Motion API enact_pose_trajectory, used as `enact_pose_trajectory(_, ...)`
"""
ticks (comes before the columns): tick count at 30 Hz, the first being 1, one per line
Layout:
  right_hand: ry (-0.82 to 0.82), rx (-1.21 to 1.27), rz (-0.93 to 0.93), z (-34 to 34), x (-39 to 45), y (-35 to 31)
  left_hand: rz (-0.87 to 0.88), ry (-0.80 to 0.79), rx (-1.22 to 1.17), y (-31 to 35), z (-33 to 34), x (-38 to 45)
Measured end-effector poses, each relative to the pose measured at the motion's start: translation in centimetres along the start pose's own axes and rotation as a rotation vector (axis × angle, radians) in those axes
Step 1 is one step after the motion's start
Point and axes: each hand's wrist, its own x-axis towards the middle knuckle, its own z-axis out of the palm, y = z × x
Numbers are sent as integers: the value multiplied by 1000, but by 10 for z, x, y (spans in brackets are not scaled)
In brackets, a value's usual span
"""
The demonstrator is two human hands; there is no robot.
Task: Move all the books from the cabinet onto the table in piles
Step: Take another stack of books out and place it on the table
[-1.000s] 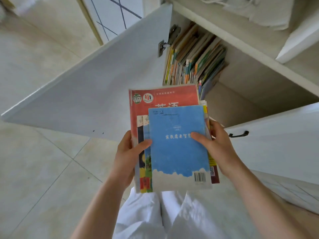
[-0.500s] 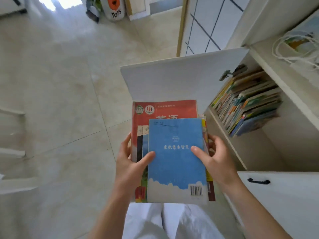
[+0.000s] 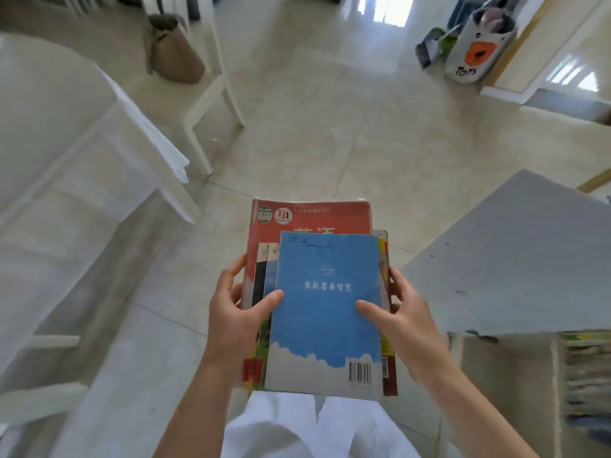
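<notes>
Holding a stack of books (image 3: 325,312) in both hands, over the floor (image 3: 314,127). Left hand (image 3: 236,320) on the left edge, thumb on the blue top book, fingers curled under. Right hand (image 3: 401,320) on the right edge, thumb on top too. Bench (image 3: 59,180) with a white cloth off to the left. Open cabinet door (image 3: 515,259) on the right, more books (image 3: 585,375) blurred below it.

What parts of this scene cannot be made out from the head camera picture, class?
- Books under the blue book: covered by it; only the red book and some edges show, so no count.
- Books in the cabinet: blurred, cut by the right edge.
- Table: top cut off at the left edge.
- Both hands' fingers: under the stack.
</notes>
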Motion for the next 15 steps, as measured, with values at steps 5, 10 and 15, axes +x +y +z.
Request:
enact_pose_trajectory(5,-220,-98,-18,122,19,-34,-32,213,-87,-6,-119,11)
enact_pose_trajectory(10,-379,-175,5,251,23,-52,-59,419,-113,-23,-233,17)
enact_pose_trajectory(15,-489,-259,19,352,19,-65,-105,589,-120,-33,-312,17)
